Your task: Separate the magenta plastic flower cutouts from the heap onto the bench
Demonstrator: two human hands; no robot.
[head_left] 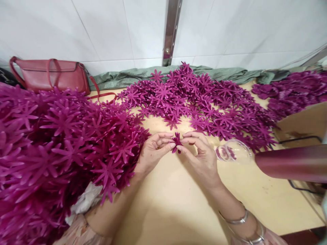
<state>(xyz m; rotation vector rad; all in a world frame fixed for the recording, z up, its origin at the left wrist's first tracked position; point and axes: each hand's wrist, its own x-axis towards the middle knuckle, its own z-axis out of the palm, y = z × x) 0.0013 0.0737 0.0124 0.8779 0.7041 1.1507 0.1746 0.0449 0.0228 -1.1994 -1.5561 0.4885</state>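
Note:
My left hand (153,151) and my right hand (200,154) meet over the middle of the pale table (173,204). Both pinch one small magenta flower piece (177,141) between thumbs and fingertips. The piece looks folded or stacked; I cannot tell how many layers it has. A big heap of finished magenta flowers (51,146) lies against my left forearm. Flat magenta star-shaped petals (196,98) spread over the table just beyond my hands.
A clear plastic dome (233,151) lies right of my right hand, beside a dark red tube-like tool (293,163). A red handbag (51,75) and green cloth (143,76) sit against the white wall. More petals (293,90) and a cardboard box (304,122) are at right.

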